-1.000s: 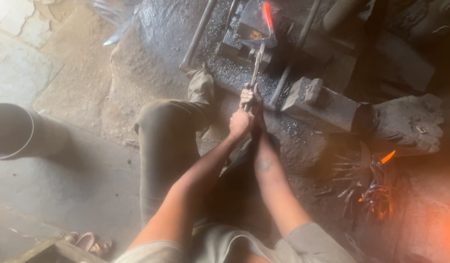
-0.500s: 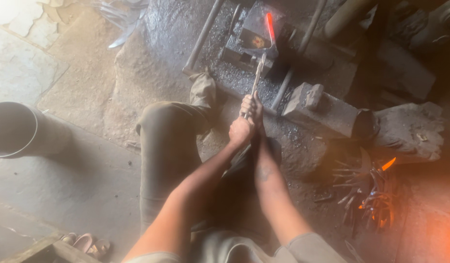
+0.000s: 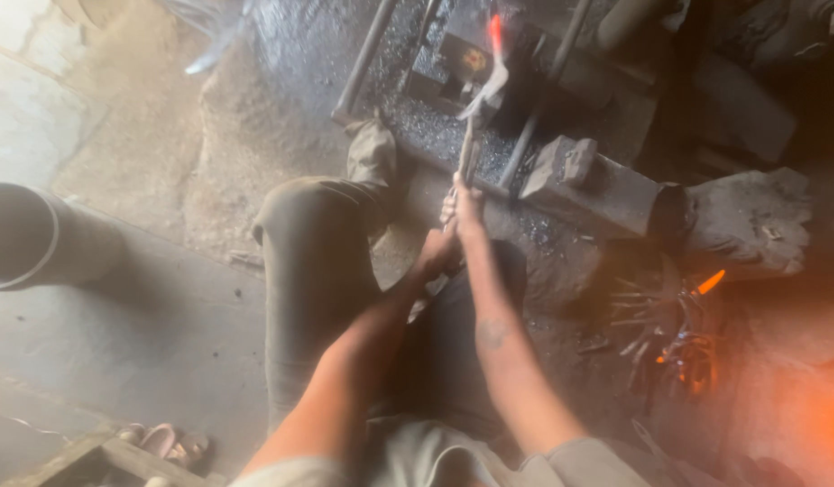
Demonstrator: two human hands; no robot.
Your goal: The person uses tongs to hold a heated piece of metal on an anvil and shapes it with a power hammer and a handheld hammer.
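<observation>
Both my hands grip the long handles of a pair of metal tongs (image 3: 468,144). My right hand (image 3: 465,200) is higher on the handles, my left hand (image 3: 432,257) just below it. The tong jaws hold a glowing red-hot piece of metal (image 3: 495,34) over a dark steel block (image 3: 462,63) at the top of the view. My knees are drawn up on either side of my arms.
A dark metal block (image 3: 597,185) lies right of the tongs. Long steel bars (image 3: 367,59) lean by the anvil. Glowing metal pieces sit in a small fire (image 3: 687,347) at right. A grey bucket (image 3: 29,239) stands at left. Sandals (image 3: 169,442) lie bottom left.
The tongs and the glowing piece have stayed over the block while the camera has dipped, so everything sits slightly higher in view. My grip is unchanged.
</observation>
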